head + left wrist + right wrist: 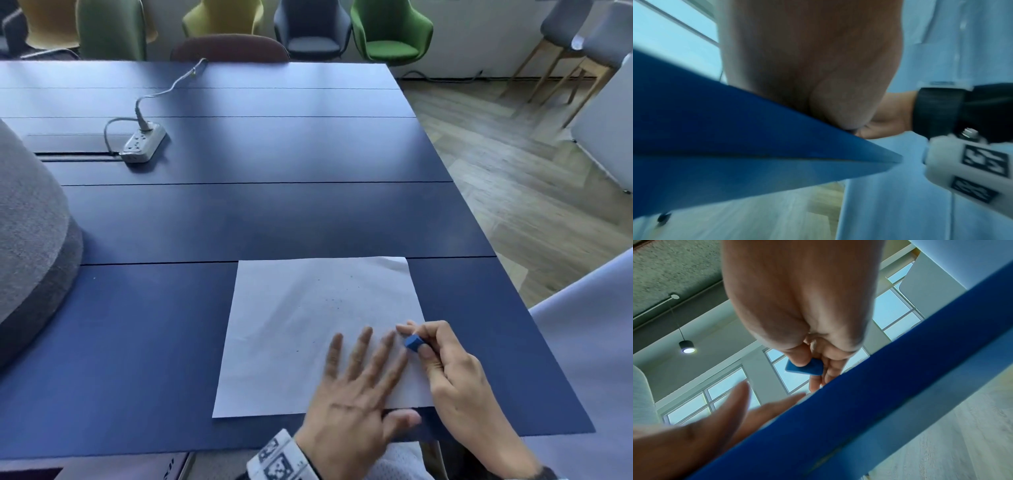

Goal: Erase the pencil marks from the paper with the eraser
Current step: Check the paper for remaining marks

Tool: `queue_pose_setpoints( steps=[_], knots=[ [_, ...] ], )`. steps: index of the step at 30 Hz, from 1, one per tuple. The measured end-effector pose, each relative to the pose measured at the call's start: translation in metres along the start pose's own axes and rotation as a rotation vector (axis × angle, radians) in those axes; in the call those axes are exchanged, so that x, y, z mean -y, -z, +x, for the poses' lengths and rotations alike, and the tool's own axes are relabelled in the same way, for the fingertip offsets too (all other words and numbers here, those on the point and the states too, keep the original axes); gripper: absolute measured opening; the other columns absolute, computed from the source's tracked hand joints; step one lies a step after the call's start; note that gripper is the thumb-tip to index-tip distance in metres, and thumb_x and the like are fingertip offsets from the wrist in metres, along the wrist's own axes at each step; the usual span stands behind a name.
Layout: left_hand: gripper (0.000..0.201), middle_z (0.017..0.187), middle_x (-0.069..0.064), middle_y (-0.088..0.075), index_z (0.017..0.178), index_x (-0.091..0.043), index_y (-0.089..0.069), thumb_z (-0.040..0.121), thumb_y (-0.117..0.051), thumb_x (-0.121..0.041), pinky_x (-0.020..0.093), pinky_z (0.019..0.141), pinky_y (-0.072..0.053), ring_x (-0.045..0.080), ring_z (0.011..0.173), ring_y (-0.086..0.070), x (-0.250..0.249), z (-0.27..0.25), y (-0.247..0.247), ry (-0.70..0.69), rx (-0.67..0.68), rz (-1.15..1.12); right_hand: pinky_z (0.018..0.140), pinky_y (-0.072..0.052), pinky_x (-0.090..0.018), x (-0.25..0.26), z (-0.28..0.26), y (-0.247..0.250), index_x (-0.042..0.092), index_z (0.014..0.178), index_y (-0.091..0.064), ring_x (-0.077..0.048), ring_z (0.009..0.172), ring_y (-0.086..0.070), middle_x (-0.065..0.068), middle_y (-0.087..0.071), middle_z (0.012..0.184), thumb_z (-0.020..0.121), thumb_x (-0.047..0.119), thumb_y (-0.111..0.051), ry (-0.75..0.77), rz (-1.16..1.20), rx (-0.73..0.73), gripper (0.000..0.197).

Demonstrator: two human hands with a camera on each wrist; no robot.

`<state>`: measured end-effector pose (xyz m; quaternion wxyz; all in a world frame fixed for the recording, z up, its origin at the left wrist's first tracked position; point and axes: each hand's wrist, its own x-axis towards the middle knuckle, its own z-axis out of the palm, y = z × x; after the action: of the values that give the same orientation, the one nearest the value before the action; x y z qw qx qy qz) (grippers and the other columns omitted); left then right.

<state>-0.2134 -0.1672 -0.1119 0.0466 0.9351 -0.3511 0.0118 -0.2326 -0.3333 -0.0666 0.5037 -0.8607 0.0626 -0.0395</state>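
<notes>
Left hand [356, 383] spread flat on the paper [291, 329], right hand [448, 370] pinching a blue eraser [413, 342] over its right edge; risks creasing if pressure slips.

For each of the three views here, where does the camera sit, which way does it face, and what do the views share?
Head: on the head, looking forward and down at the white paper sheet on the dark blue table; left hand flat, right hand pinching the small blue eraser.
Left wrist: low at the table's near edge, blurred, looking up past the left palm.
Right wrist: below the table edge, looking up at fingers pinching the eraser.
Shared: the eraser in head and right wrist; the table in all.
</notes>
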Motion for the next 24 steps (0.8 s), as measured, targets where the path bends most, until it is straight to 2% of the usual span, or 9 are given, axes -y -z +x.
queue_pose_setpoints(
  steps=[3,7,9,11,13,16,21,22,24],
  knots=[
    [0.077,0.154,0.011,-0.035,0.145,-0.008,-0.044,0.1,-0.008,-0.06,0.056,0.106,-0.02,0.025,0.142,-0.027,0.044,-0.016,0.0,0.226,-0.021,0.013,0.084,-0.034,0.004,-0.001,-0.001,-0.002,0.023,0.096,-0.052,0.021,0.11,-0.049,0.022,-0.067,0.11,0.097,0.002,-0.045,-0.02,-0.008,0.016,0.022],
    [0.081,0.155,0.023,-0.028,0.146,0.005,-0.028,0.101,-0.009,-0.06,0.057,0.108,-0.016,0.032,0.144,-0.023,0.089,-0.035,0.004,0.479,-0.055,0.006,0.085,-0.033,0.005,-0.003,0.0,-0.001,0.021,0.095,-0.053,0.022,0.111,-0.047,0.021,-0.066,0.113,0.097,0.002,-0.044,-0.025,0.002,0.027,0.021],
    [0.077,0.158,0.022,-0.02,0.15,-0.003,-0.026,0.101,-0.01,-0.06,0.057,0.108,-0.016,0.035,0.146,-0.02,0.074,-0.031,0.006,0.367,-0.083,-0.029,0.085,-0.033,0.004,-0.005,0.0,-0.001,0.021,0.096,-0.053,0.02,0.112,-0.048,0.023,-0.066,0.113,0.096,0.002,-0.045,-0.019,-0.004,0.026,0.021],
    [0.07,0.161,0.014,-0.018,0.153,-0.019,-0.028,0.099,-0.014,-0.062,0.055,0.108,-0.017,0.035,0.146,-0.02,0.044,-0.024,0.007,0.069,-0.092,-0.034,0.085,-0.033,0.004,-0.006,-0.001,-0.001,0.022,0.094,-0.054,0.017,0.114,-0.049,0.026,-0.067,0.11,0.096,0.002,-0.047,-0.017,-0.002,0.017,0.021],
    [0.066,0.16,0.006,-0.023,0.152,-0.031,-0.03,0.097,-0.017,-0.065,0.055,0.107,-0.017,0.031,0.147,-0.022,0.025,-0.022,0.008,-0.085,-0.02,0.026,0.086,-0.033,0.004,-0.005,-0.001,-0.002,0.025,0.093,-0.054,0.017,0.115,-0.049,0.031,-0.065,0.111,0.096,0.004,-0.048,-0.004,-0.005,0.018,0.022],
    [0.068,0.16,0.002,-0.025,0.152,-0.025,-0.032,0.098,-0.017,-0.064,0.057,0.106,-0.018,0.026,0.148,-0.018,0.044,-0.035,0.008,0.115,0.015,0.038,0.086,-0.031,0.006,-0.002,-0.002,-0.003,0.03,0.091,-0.052,0.02,0.114,-0.047,0.029,-0.065,0.11,0.096,0.005,-0.047,-0.015,0.006,0.023,0.025],
    [0.08,0.158,0.021,-0.022,0.147,0.004,-0.031,0.101,-0.01,-0.059,0.061,0.108,-0.012,0.034,0.146,-0.017,0.097,-0.063,0.01,0.537,-0.004,0.058,0.085,-0.031,0.007,-0.003,-0.003,-0.006,0.029,0.09,-0.052,0.023,0.113,-0.046,0.032,-0.063,0.111,0.096,0.004,-0.047,-0.026,0.016,0.008,0.026],
    [0.082,0.158,0.023,-0.019,0.148,0.005,-0.028,0.101,-0.01,-0.059,0.061,0.108,-0.012,0.036,0.146,-0.016,0.095,-0.063,0.013,0.535,-0.008,0.036,0.085,-0.031,0.007,-0.003,-0.003,-0.007,0.029,0.09,-0.052,0.023,0.113,-0.046,0.032,-0.064,0.11,0.096,0.004,-0.047,-0.027,0.014,0.009,0.026],
    [0.077,0.161,0.018,-0.014,0.153,-0.007,-0.023,0.1,-0.013,-0.062,0.06,0.108,-0.012,0.035,0.147,-0.012,0.083,-0.063,0.016,0.317,-0.014,0.038,0.085,-0.031,0.007,-0.003,-0.003,-0.007,0.032,0.09,-0.052,0.024,0.113,-0.045,0.035,-0.063,0.11,0.095,0.004,-0.047,-0.014,-0.013,0.006,0.029]
  ],
)
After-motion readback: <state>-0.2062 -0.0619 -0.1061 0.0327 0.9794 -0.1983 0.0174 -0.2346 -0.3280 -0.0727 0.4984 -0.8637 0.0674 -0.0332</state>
